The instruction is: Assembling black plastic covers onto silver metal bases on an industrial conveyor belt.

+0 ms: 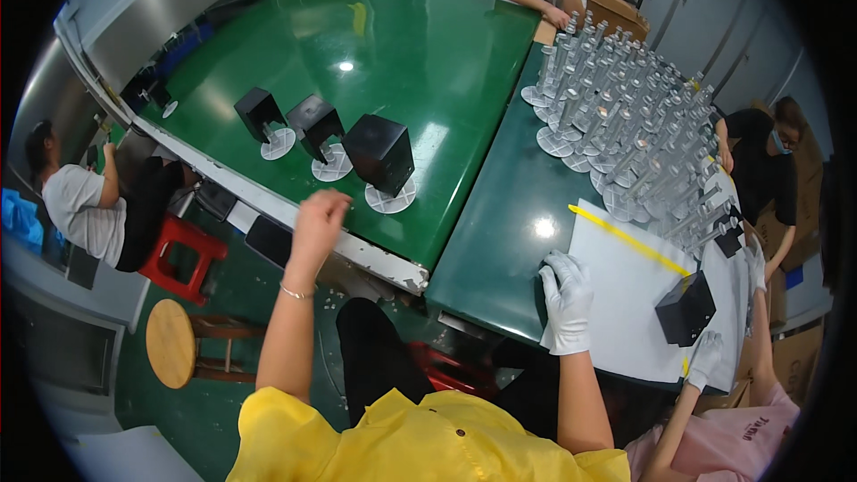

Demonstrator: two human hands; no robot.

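My bare left hand (pixel 320 221), a bracelet on its wrist, hovers by the near edge of the green conveyor belt. Its fingers are loosely curled, with nothing visible in them. Closest to it is a black box-shaped housing (pixel 378 153) on a round white ribbed base (pixel 390 197). Two similar black housings, one in the middle (pixel 316 121) and one farther left (pixel 258 111), stand beyond on their own bases. In a white glove, my right hand (pixel 568 302) lies on the white sheet (pixel 616 303) at the side table's front edge, fingers extended and holding nothing.
Many clear stands with round bases (pixel 625 116) crowd the side table (pixel 486 272). At right, a co-worker's gloved hand (pixel 706 359) is beside another black housing (pixel 686 308). Other people sit around. A wooden stool (pixel 170 344) and red stool (pixel 183 254) stand at left.
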